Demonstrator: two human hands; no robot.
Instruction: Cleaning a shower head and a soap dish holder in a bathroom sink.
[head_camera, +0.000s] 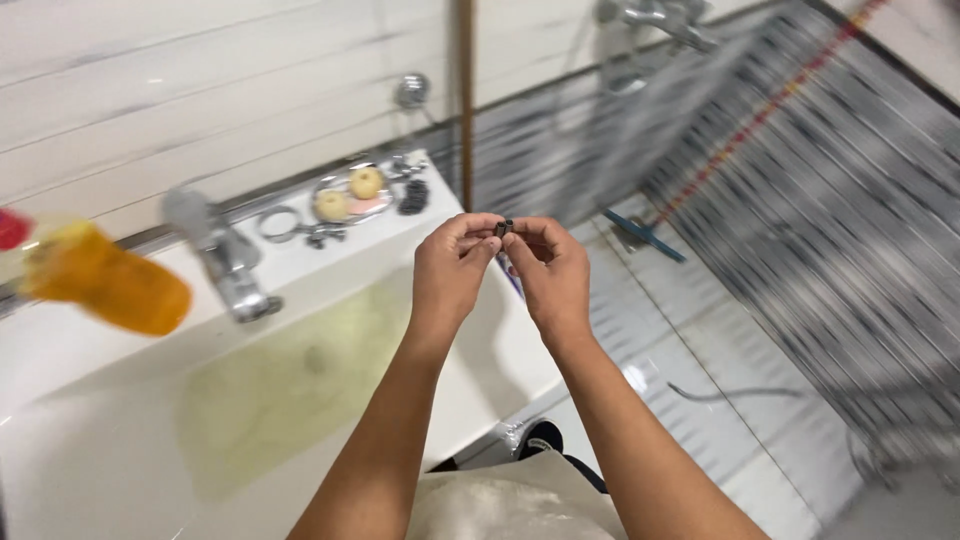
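— While both hands are raised over the right end of the sink, what are they holding?
— A small dark object (503, 228), pinched between them. The left hand (449, 272) has thumb and forefinger pressed on its left side, the right hand (552, 272) grips it the same way from the right. It is too small and blurred to tell what it is.
— Where does it sit against the rest?
— Above the white washbasin (120, 440), near its right edge, with the tiled floor (690, 330) beyond.
— What is on the basin?
— A chrome tap (225, 265) at the back rim. Well left of it, an orange bottle (105, 280), blurred. Behind the hands, on the ledge, a soap dish (352, 193) with two yellowish pieces, a metal ring (278, 223) just beside it, and a dark ring-shaped thing (412, 196) to its right.
— And the bowl?
— Yellowish staining (290, 380) shows in it.
— Anything on the floor?
— A blue flat tool (645, 236), well apart from the hands.
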